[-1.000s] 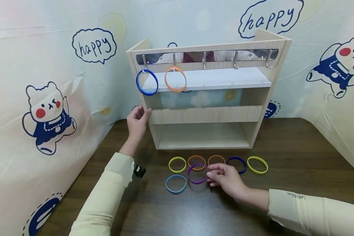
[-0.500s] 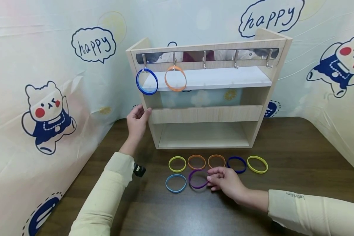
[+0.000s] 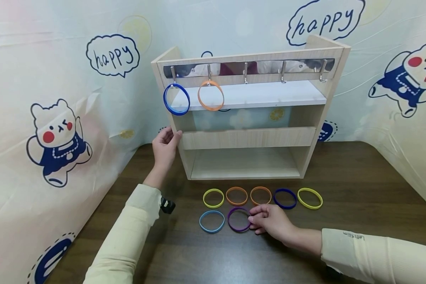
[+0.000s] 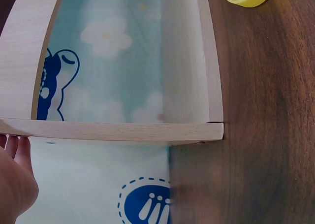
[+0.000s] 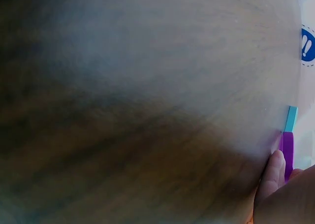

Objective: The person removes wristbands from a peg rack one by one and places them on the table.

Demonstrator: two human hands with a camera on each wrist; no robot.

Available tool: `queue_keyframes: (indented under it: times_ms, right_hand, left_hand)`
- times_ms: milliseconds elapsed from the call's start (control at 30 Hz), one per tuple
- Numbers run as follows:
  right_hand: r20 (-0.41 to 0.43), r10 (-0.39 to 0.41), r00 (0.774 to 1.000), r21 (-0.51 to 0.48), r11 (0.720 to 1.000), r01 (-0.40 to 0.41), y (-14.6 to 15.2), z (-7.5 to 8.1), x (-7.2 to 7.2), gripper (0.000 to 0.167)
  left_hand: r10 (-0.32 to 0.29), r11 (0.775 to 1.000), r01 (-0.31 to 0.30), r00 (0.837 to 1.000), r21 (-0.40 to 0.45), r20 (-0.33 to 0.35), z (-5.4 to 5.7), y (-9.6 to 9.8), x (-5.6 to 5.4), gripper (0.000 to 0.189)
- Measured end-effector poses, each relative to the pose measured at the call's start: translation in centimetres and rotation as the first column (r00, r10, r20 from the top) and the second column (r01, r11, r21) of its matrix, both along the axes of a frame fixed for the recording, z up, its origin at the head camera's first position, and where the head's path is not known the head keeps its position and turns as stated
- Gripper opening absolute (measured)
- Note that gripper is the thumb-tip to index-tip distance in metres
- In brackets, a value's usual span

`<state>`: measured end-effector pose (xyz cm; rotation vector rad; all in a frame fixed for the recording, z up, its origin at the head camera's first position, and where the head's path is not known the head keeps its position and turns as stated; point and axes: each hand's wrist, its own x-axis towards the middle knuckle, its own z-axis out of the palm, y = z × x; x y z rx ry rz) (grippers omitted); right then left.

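In the head view my right hand pinches the right edge of a purple silicone wristband, which lies flat or nearly flat on the table. A light blue wristband lies just left of it. The right wrist view shows the fingers at the purple band, with most of the hand cut off. My left hand rests against the outer left side of a small wooden shelf. Its fingertips touch the side panel in the left wrist view; the thumb is hidden there.
Behind the purple band lies a row of wristbands: yellow, orange, another orange, dark blue and yellow. A blue band and an orange band hang from the shelf's two leftmost hooks.
My right hand has brought the purple wristband down and slightly toward me, from overlapping the orange band to a spot beside the light blue one. My left hand stays at the shelf.
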<state>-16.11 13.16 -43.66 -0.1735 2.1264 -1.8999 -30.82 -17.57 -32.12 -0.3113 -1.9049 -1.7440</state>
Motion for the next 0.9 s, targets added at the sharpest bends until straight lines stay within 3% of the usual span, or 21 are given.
queue_keyframes:
  times_ms: [900]
  right_hand:
    - [-0.011,0.005,1.0,0.052,0.999,-0.005,0.33,0.16,-0.01,0.029]
  left_hand:
    - [-0.008,1.0,0.008,1.0,0.011,-0.012,-0.08,-0.12,-0.09,0.032]
